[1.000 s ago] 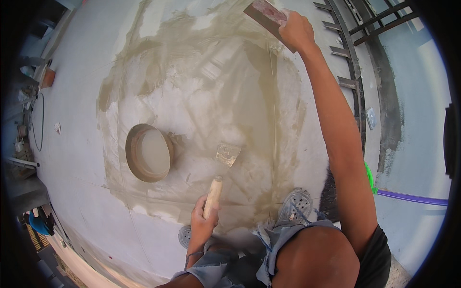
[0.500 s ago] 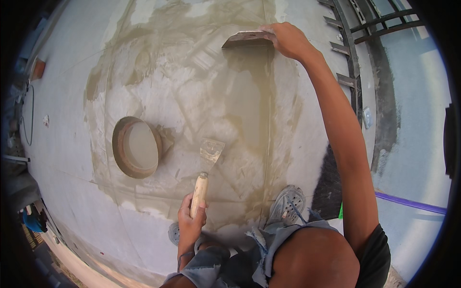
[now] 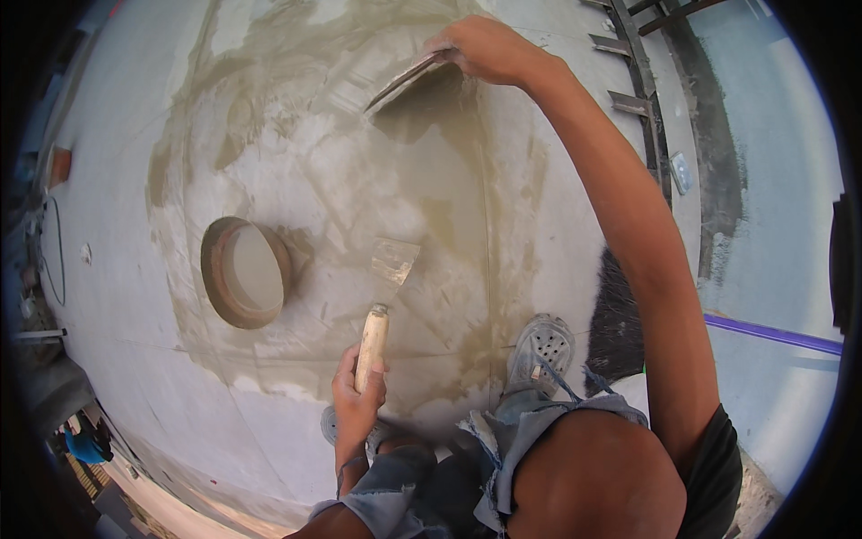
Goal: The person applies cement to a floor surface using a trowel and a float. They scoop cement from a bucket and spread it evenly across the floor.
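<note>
My left hand [image 3: 359, 395] is wrapped round the wooden handle of a putty knife [image 3: 373, 341]. Its smeared metal blade points away from me, above the floor [image 3: 575, 225]. At the far end of my reach, my right hand [image 3: 489, 49] grips the edge of a thin, flat spreader [image 3: 409, 83], tilted with its long edge toward the left. Wet grey-brown slurry [image 3: 449, 175] lies in a patch under and nearer than the spreader. To the left of the putty knife stands a round, brownish tub [image 3: 212, 274] with greyish liquid inside.
A dark metal frame with short prongs [image 3: 642, 99] runs along the right. Dark bristles [image 3: 618, 323] lie beside my shoe [image 3: 543, 350]. A purple strip [image 3: 772, 332] crosses the lower right. A reddish-brown block [image 3: 59, 167] and a thin hose [image 3: 58, 256] are at the far left.
My right hand has swept the spreader to the left and turned it to a steeper slant. My left hand keeps its hold on the putty knife. The view has shifted slightly.
</note>
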A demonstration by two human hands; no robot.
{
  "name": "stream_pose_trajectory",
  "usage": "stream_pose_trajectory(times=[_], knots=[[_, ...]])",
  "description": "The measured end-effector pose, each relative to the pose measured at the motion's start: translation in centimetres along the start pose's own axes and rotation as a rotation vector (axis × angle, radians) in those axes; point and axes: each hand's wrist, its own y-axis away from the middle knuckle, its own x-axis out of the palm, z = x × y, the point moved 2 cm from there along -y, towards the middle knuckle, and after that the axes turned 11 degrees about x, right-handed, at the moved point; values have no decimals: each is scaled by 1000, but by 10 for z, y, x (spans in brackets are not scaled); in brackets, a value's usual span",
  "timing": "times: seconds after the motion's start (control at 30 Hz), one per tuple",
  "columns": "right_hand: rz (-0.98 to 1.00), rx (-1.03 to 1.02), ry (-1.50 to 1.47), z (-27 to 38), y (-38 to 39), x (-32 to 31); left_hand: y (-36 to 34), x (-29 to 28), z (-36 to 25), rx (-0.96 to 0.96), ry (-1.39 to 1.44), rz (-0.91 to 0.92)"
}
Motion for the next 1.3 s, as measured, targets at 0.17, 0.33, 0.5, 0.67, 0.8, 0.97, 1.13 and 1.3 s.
stream_pose_trajectory(times=[0.17,0.33,0.5,0.67,0.8,0.97,1.13,1.3], knots=[[-103,-258,60,23,-16,23,4,-2,-2,7,12,-32],[106,-114,95,40,8,28,10,-11,9,-16,57,-52],[82,-163,63,43,14,14,9,-18,15,-1,27,-48],[-141,31,70,46,-47,14,10,-19,14,-35,35,-10],[-76,-27,21,53,-82,29,4,-10,14,-43,21,41],[-5,-27,199,98,-88,59,14,-24,15,-47,28,-13],[112,-254,252,107,-17,70,18,-35,22,-67,68,-67],[130,-302,232,85,41,57,19,-36,16,-41,96,-88]])
